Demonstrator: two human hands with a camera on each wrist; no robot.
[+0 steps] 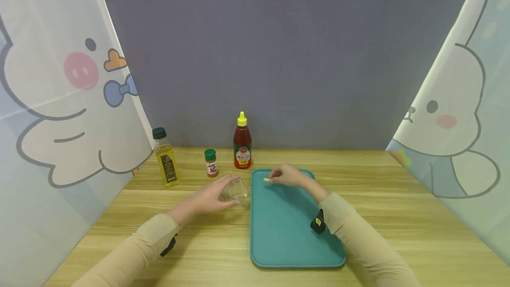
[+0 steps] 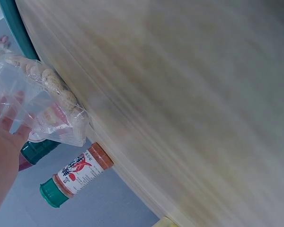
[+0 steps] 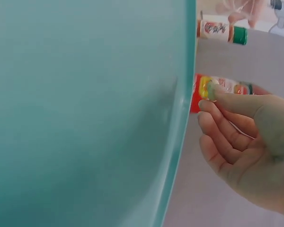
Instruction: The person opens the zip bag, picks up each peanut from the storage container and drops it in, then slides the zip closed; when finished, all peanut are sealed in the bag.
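My left hand (image 1: 213, 196) holds a clear plastic bag (image 1: 237, 191) between its thumb and fingers, just left of the teal tray (image 1: 292, 238). Several beige, rounded pieces (image 2: 52, 81) lie along the bottom of the bag in the left wrist view; their kind is unclear. Over the far left part of the tray, my right hand (image 1: 286, 175) pinches a small pale piece (image 1: 266, 180) between thumb and forefinger. In the right wrist view that piece (image 3: 211, 90) shows at the fingertips, its other fingers loosely curled.
Behind the bag stand a red sauce bottle (image 1: 242, 145) with a yellow cap and a small green-capped spice jar (image 1: 211, 164). An oil bottle (image 1: 166, 160) is farther left on the wooden table (image 1: 191, 247). A grey panel (image 1: 279, 56) closes off the back.
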